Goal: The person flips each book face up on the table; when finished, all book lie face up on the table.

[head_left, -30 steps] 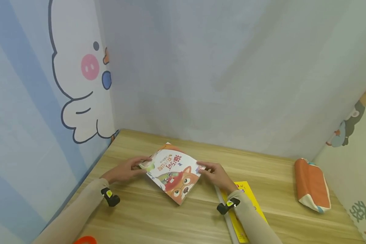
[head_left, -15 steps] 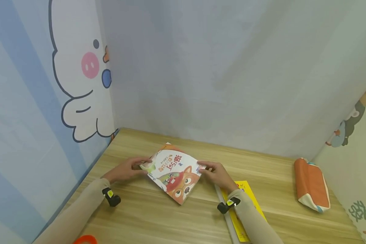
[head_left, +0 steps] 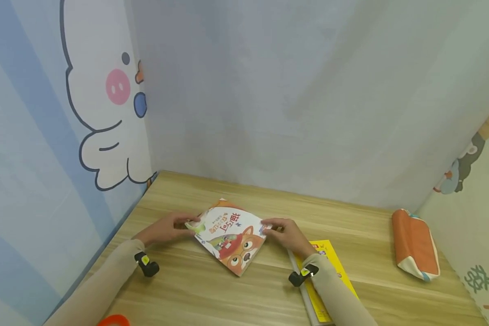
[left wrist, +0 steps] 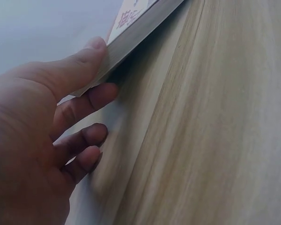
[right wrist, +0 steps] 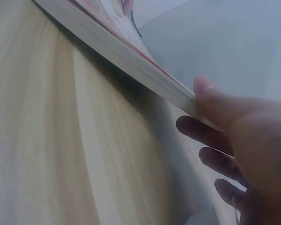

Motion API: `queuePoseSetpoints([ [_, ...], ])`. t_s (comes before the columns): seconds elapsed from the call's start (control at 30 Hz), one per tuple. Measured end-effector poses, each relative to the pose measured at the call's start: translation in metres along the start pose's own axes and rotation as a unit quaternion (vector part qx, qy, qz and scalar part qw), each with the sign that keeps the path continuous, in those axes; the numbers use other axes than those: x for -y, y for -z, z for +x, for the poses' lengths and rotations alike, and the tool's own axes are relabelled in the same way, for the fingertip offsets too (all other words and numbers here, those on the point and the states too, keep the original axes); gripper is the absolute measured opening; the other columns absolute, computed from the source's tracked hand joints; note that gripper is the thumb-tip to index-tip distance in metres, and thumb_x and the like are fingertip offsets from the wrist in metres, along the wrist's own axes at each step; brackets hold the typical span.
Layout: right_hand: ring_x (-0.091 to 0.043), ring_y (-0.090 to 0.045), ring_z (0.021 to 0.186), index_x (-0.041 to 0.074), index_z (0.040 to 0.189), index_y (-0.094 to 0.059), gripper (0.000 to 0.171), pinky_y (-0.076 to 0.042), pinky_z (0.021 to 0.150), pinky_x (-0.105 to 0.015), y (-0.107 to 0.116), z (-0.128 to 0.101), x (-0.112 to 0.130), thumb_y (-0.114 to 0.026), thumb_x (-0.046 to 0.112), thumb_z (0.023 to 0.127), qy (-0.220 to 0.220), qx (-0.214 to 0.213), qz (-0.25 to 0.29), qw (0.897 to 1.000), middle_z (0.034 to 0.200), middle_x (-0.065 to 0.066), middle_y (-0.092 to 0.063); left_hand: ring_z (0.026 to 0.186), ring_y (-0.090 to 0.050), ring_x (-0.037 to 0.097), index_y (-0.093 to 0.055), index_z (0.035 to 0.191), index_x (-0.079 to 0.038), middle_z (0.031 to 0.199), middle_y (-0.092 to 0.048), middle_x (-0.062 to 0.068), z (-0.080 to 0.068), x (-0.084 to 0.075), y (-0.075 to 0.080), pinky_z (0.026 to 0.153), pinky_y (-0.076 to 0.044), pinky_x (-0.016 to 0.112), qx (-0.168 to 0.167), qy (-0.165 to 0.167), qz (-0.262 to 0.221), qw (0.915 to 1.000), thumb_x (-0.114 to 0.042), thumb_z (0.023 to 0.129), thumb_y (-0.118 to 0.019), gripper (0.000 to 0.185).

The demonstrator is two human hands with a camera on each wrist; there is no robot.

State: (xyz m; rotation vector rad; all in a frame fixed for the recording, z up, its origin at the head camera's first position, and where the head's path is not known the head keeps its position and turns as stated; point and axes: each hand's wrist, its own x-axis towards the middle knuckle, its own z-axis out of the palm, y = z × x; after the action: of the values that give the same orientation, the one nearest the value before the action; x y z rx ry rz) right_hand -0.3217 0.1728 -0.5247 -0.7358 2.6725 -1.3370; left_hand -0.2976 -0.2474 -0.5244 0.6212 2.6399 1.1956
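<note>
A paperback picture book (head_left: pixel 230 235) with a white cover and a cartoon fox in a red hat is held between both hands, turned diagonally over the table. My left hand (head_left: pixel 167 228) pinches its left corner, thumb on the cover and index finger beneath. At the opposite corner my right hand (head_left: pixel 287 233) does likewise. In the left wrist view, the left hand (left wrist: pixel 47 112) has its other fingers loosely bent below the book's page edge (left wrist: pixel 136 40). The right wrist view has the right hand (right wrist: pixel 243 140) pinching the thick page block (right wrist: pixel 117 51), with table showing under it.
A yellow book (head_left: pixel 323 290) lies partly under the right forearm, over a white-edged item. An orange pencil case (head_left: pixel 415 244) sits at the table's right end. Part of an orange-red ring-shaped thing (head_left: pixel 114 320) shows at the bottom left. Curtains (head_left: pixel 289 113) rise behind the wooden table (head_left: pixel 212 299).
The book's far corner has dipped slightly toward me and its cover tilts a little differently. Both hands keep the same pinch; the head view has shifted slightly.
</note>
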Motion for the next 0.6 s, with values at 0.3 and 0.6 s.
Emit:
queuePoseSetpoints([
  [0.3,-0.012,-0.058,0.080,0.021,0.124,-0.076,0.032,-0.049,0.070,-0.021,-0.0006,-0.0008,0.0030,-0.077,0.028,0.093,-0.003,0.000,-0.013,1.000,0.106,-0.003,-0.076,0.119,-0.061,0.026,-0.066,0.135,-0.026,0.146,-0.061,0.011,-0.0003,0.0026,-0.0007,0.102,-0.050,0.050,-0.006,0.021,0.006,0.9998,-0.043,0.094,-0.074,0.045],
  [0.6,-0.011,-0.060,0.081,0.020,0.125,-0.075,0.032,-0.050,0.071,-0.021,-0.0023,-0.0018,0.0035,-0.076,0.026,0.093,-0.003,-0.001,-0.027,1.000,0.105,-0.004,-0.076,0.094,-0.058,0.015,-0.068,0.133,-0.023,0.125,-0.069,0.007,0.0001,0.0038,-0.0020,0.086,-0.048,0.033,-0.010,0.010,0.009,0.9999,-0.039,0.094,-0.075,0.043],
])
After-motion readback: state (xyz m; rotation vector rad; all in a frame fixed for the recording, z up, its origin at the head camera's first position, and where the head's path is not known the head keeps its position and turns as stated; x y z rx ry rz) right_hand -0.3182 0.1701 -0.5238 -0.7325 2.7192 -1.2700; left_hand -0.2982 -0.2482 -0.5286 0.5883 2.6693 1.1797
